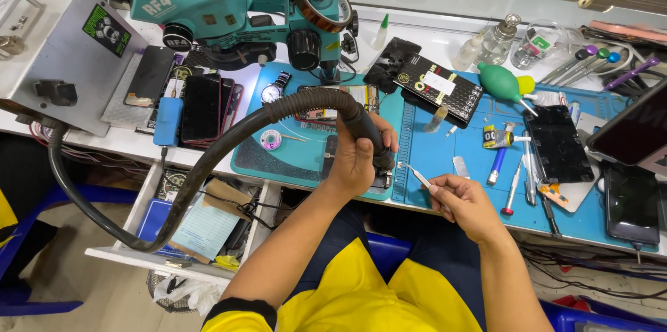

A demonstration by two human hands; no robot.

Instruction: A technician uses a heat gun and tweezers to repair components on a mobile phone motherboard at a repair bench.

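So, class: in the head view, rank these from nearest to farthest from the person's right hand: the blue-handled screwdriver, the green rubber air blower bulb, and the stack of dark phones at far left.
From the right hand:
1. Blue-handled screwdriver, just beyond the hand on the blue mat.
2. Green rubber air blower bulb, farther back on the mat.
3. Stack of dark phones, far left, under the microscope.

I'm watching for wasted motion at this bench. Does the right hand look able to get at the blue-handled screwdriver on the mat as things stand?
Probably yes, though not freely. The blue-handled screwdriver lies on the blue mat just beyond the right hand, with nothing between them, but its fingers already pinch the tweezers, which would need setting down or shifting.
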